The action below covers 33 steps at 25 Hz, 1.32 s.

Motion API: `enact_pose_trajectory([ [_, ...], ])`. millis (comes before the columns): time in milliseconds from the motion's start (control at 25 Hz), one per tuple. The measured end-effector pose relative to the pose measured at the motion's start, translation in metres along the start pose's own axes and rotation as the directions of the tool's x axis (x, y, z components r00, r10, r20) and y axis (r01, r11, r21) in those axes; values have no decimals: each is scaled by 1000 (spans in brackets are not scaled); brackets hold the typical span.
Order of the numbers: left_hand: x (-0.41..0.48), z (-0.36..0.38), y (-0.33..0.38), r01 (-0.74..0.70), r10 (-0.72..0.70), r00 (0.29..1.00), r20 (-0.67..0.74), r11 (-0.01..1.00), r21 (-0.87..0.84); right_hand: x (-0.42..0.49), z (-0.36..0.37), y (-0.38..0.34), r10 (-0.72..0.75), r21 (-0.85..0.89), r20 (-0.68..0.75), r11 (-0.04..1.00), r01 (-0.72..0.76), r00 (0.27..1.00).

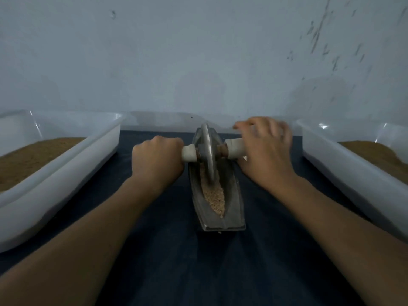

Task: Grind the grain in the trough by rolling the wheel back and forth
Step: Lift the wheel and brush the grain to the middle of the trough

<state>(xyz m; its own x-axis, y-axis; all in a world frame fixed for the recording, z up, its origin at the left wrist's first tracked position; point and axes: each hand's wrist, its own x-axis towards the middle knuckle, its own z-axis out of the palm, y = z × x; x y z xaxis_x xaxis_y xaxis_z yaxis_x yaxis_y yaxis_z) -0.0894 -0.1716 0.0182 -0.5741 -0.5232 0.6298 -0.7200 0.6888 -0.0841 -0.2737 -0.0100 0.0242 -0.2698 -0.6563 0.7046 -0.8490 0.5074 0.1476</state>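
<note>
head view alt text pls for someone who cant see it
A metal wheel stands in a narrow trough of pale grain on a dark cloth; the left hand grips one handle, the blurred right hand lies over the other. White tubs of brown powder flank it.

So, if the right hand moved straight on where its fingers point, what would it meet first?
The right hand would likely meet the rim of the far clear tub first; depth is unclear.

A grey metal disc wheel [207, 151] stands in a boat-shaped grey metal trough [234, 195] of pale grain [215, 195]. The left hand [157, 157] grips its left white handle [189, 153]; the blurred right hand [265, 151] lies over the right.
</note>
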Motion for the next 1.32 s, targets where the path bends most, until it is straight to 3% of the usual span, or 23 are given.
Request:
enact_pose_trajectory([
  [120, -2, 8, -5, 52, -51, 999, 8, 991, -126, -10, -15, 28, 214, 86, 80, 972, -221, 974],
  [240, -7, 5, -3, 180, -165, 983, 75, 933, -311, -4, -34, 51, 400, 53, 382, 890, -452, 833],
  [360, -9, 0, -11, 306, -291, 951, 102, 858, -412, -6, -43, 52, 384, -82, 706, 879, -470, 595],
  [440, -10, -3, -18, 385, -362, 921, 146, 782, -490, -8, -42, 48, 344, -78, 775, 885, -459, 531],
  [520, -10, -3, -21, 437, -407, 894, 188, 694, -573, -8, -45, 46, 313, -62, 800, 892, -449, 511],
  [680, -10, 7, -21, 490, -444, 854, 269, 515, -704, -9, -38, 47, 265, -78, 791, 938, -339, 551],
  [760, -10, 14, -21, 520, -465, 828, 314, 426, -740, -10, -30, 51, 260, -21, 719, 935, -354, 645],
  [840, -8, 18, -23, 547, -476, 803, 359, 349, -761, -10, -27, 51, 283, 126, 520, 908, -400, 806],
  [920, -7, 21, -26, 562, -482, 785, 389, 289, -775, -10, -27, 50, 291, 309, 224, 884, -351, 930],
  [1000, -6, 21, -27, 570, -481, 770, 420, 220, -792, -8, -34, 45, 324, 458, 77, 828, -322, 943],
  [1120, -6, 20, -29, 579, -493, 744, 451, 139, -804, 10, -59, 28, 447, 638, 70, 667, -384, 892],
  [1320, -4, 20, -35, 584, -501, 731, 463, 110, -804, 70, -82, -29, 308, 674, -72, 716, -182, 949],
])
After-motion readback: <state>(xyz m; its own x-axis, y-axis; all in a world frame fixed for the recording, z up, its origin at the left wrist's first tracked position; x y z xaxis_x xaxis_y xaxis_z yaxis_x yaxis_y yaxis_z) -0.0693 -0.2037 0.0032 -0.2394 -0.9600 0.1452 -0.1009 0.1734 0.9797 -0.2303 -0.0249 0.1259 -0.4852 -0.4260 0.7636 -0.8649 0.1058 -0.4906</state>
